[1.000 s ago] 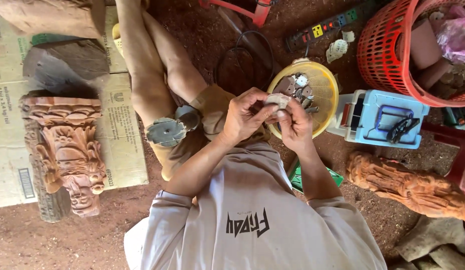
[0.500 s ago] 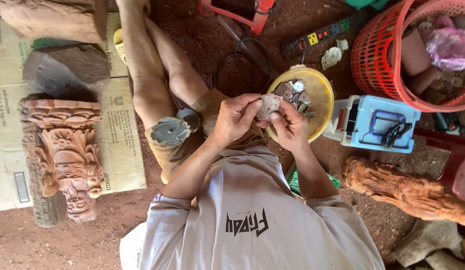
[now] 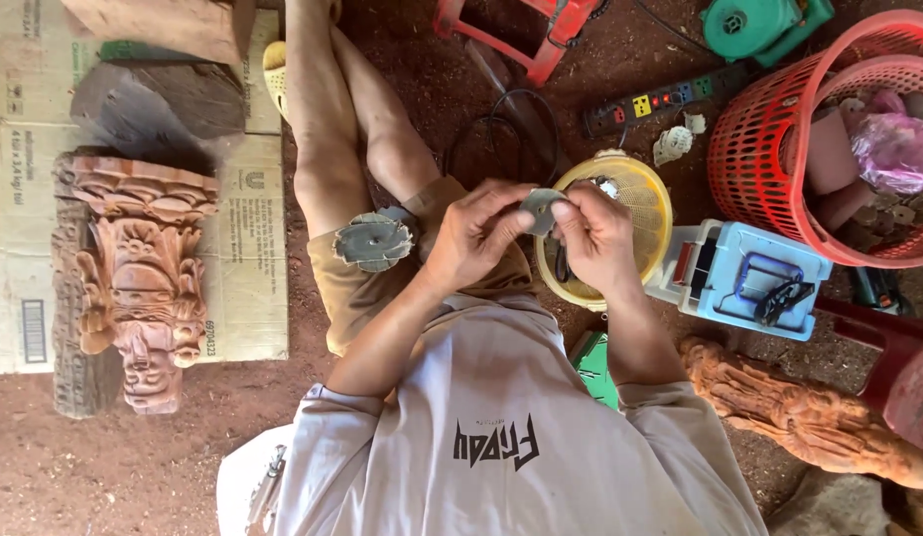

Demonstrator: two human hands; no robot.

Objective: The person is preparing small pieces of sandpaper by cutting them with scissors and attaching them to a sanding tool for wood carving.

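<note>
Head view: both hands (image 3: pixel 536 233) pinch a grey disc (image 3: pixel 541 208) above the yellow basket (image 3: pixel 648 203), near a blue case (image 3: pixel 744 278).

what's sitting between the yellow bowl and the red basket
In the head view, between the yellow bowl and the red basket lies a small crumpled whitish scrap on the dirt, with a light blue case just below the gap.

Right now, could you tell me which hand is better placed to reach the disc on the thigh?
Left, probably. The left hand is right beside the round disc on the thigh; the right hand is over the yellow bowl, farther away. Both hands pinch a small grey piece.
</note>
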